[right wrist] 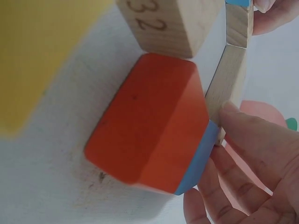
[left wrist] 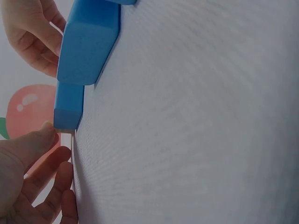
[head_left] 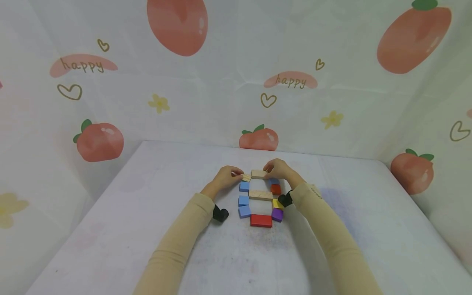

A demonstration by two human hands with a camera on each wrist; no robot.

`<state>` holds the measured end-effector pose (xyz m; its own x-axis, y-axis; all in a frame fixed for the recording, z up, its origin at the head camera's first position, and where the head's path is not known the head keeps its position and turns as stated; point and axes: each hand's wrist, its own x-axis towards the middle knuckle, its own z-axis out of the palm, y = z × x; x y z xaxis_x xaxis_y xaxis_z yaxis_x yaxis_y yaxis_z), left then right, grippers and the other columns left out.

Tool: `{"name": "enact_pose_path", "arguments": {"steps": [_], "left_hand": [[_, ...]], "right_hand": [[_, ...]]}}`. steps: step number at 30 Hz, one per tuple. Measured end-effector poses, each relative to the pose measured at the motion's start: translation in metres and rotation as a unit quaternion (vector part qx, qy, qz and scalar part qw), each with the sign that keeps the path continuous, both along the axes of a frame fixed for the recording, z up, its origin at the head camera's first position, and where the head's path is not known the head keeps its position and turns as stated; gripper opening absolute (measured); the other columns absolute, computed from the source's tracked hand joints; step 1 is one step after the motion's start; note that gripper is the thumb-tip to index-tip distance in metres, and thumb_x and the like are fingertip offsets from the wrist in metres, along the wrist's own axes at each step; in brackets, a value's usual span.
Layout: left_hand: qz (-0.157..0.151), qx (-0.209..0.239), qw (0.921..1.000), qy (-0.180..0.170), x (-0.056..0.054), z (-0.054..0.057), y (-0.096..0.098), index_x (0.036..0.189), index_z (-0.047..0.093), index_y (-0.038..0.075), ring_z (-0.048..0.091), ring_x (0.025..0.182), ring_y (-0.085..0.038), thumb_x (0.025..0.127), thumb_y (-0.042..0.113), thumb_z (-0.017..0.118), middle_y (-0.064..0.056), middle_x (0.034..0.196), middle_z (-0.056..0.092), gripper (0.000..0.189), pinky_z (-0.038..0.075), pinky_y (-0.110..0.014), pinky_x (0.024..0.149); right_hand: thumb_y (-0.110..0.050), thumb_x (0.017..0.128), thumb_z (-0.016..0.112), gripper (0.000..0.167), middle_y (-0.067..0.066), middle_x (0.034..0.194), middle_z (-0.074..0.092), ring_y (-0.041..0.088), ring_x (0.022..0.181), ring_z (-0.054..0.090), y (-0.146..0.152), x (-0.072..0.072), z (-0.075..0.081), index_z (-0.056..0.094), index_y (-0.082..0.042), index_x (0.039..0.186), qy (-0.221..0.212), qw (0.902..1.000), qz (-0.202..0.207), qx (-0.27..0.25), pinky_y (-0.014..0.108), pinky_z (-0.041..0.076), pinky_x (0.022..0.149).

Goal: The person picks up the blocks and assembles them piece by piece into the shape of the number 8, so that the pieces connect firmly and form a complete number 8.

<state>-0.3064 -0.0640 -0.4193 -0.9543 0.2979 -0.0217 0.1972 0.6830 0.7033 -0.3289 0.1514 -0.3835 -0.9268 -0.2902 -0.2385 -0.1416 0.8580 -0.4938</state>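
Small blocks lie on the table in a ladder-like outline. My left hand (head_left: 228, 177) pinches a small wooden block (head_left: 246, 177) between thumb and fingers at the far left corner. Opposite it, my right hand (head_left: 279, 169) pinches the right end of a longer wooden block (head_left: 259, 174) that forms the far edge. Beside those right fingers is a blue block (right wrist: 198, 158), touching a red block (right wrist: 145, 121). In the left wrist view a blue block (left wrist: 69, 105) hides most of the small wooden block.
Nearer blocks continue the outline: several blue ones (head_left: 244, 212) on the left, yellow (head_left: 277, 203) and purple (head_left: 277, 214) on the right. A numbered wooden block (head_left: 260, 195) crosses the middle, and a red block (head_left: 261, 221) closes the near side. A patterned cloth (head_left: 221, 82) hangs behind.
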Motion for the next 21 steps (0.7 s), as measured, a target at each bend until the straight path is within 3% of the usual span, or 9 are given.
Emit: {"name": "enact_pose_path", "arguments": {"steps": [14,21], "left_hand": [[0.003,0.003,1.0,-0.007,0.002,0.002,0.0,0.113,0.067,0.007,0.059,0.103,-0.024,0.09,0.018,0.061,-0.011,0.112,0.065,0.026,0.047,-0.035,0.092],[-0.001,0.0,1.0,0.006,0.003,0.003,0.0,0.112,0.067,0.006,0.06,0.101,-0.024,0.09,0.017,0.061,-0.011,0.11,0.066,0.025,0.047,-0.035,0.091]], "right_hand": [[-0.021,0.084,0.068,0.04,0.02,0.12,0.059,0.032,0.109,0.055,0.005,0.0,-0.001,0.06,-0.002,0.118,-0.009,0.9999,-0.01,-0.009,0.043,0.046,0.095],[-0.019,0.086,0.064,0.038,0.023,0.12,0.059,0.036,0.113,0.053,0.024,0.004,0.002,0.059,0.0,0.119,0.003,0.9997,0.012,-0.022,0.045,0.047,0.092]]}}
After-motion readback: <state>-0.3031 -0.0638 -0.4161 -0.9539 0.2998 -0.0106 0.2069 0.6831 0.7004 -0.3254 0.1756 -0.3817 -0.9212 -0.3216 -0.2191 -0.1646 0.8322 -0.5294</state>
